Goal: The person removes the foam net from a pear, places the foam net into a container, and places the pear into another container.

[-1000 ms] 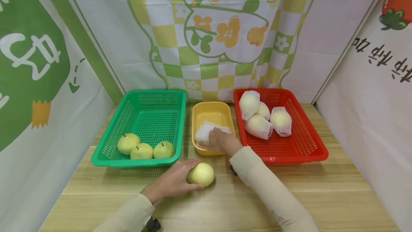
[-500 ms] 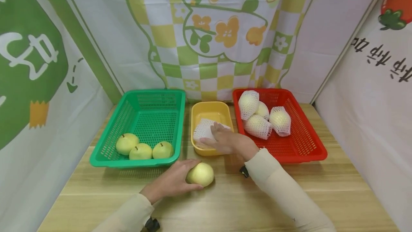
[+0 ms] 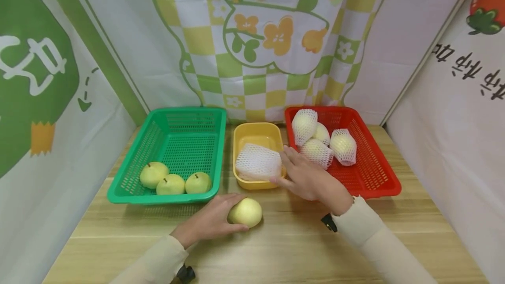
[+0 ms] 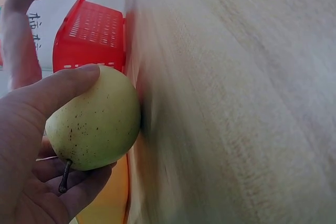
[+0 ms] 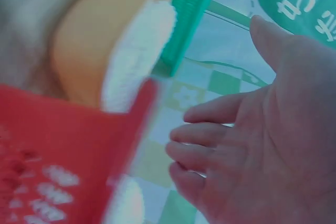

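My left hand holds a pale yellow-green pear on the table, thumb on one side and fingers on the other. In the left wrist view the pear lies on its side, its stem toward the palm. My right hand hovers at the right edge of the yellow bin, beside the red basket. Its fingers look nearly straight, and the right wrist view shows the palm with nothing in it. White foam net sleeves lie in the yellow bin.
To the left stands a green basket with bare pears along its near side. A red basket on the right holds several net-wrapped pears. A printed curtain hangs behind them.
My right hand has moved right and back from over the foam net sleeves to the bin's right edge, uncovering them. The left hand and its pear have stayed in place.
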A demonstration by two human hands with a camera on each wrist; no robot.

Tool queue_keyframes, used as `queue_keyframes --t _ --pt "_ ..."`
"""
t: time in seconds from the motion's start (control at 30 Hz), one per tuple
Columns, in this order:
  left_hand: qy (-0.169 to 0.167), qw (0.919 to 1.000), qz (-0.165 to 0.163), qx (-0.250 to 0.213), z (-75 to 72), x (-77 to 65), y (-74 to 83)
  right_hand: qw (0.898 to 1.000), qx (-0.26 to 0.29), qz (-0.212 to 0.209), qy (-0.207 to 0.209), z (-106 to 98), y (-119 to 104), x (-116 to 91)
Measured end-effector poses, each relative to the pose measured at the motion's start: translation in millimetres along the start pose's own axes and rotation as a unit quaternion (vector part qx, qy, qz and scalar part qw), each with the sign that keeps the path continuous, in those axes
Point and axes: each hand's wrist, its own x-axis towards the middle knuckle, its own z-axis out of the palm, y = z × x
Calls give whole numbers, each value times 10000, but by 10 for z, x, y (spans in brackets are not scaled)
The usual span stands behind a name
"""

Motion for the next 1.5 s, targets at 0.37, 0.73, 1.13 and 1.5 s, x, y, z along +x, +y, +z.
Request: queue_keyframes --t 0.37,0.73,1.13,1.5 --pt "6 10000 16 75 1 9 2 9920 -519 -444 1062 487 274 -155" --pt "60 9997 202 101 -164 7 182 9812 -1052 -552 1519 639 315 -141" --pt "208 9913 772 1049 -1141 9 491 9823 -1041 -487 1477 651 339 -137" --pt "-55 9849 21 1728 -1843 116 102 9844 -899 -465 1441 653 321 -137"
